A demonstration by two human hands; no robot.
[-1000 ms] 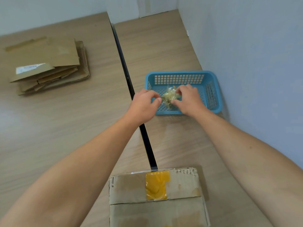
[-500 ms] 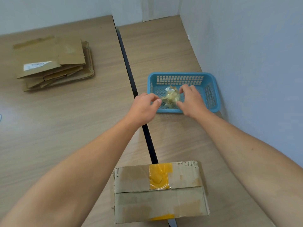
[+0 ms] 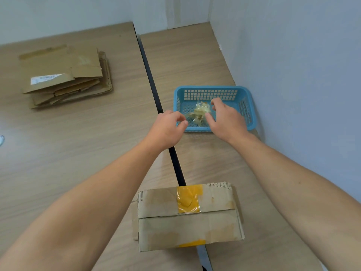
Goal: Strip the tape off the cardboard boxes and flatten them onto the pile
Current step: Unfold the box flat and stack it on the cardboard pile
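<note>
Pile (image 3: 64, 77) of flattened cardboard sits at 10 o'clock on the left tabletop, well clear of your arms. That's the drop spot for each box, so it's kept out of the work zone. Small pale thing at the far left edge, 9 o'clock; too cut off to tell what.

Dark seam (image 3: 154, 90) btwn the two tabletops runs from 12 toward 6, and your left hand (image 3: 166, 130) hovers over it, fingers loosely curled, nothing in them, just short of the basket's near-left corner.

Blue basket (image 3: 252, 106) at 1 o'clock, tight by the wall, serves as the scrap bin. Wad of clear stripped tape (image 3: 199, 114) lies inside it. Your right hand (image 3: 226, 120) is spread above the basket, fingertips beside the wad; can't tell if the tape is touching or stuck to them. Looks to me like a release: both hands apart, neither clamped on anything.

Box (image 3: 187, 218) sits at 6 o'clock, closest to you, straddling the seam, so it's right where your hands come back to. Not yet flat. Yellow tape patch (image 3: 188, 199) holds the top flap seam, and a second yellow strip (image 3: 192, 243) shows on the near lower edge. Both prob. need peeling before you collapse it and carry it to 10 o'clock. Sticky tape may cling to your fingers, so check they're clean first.
</note>
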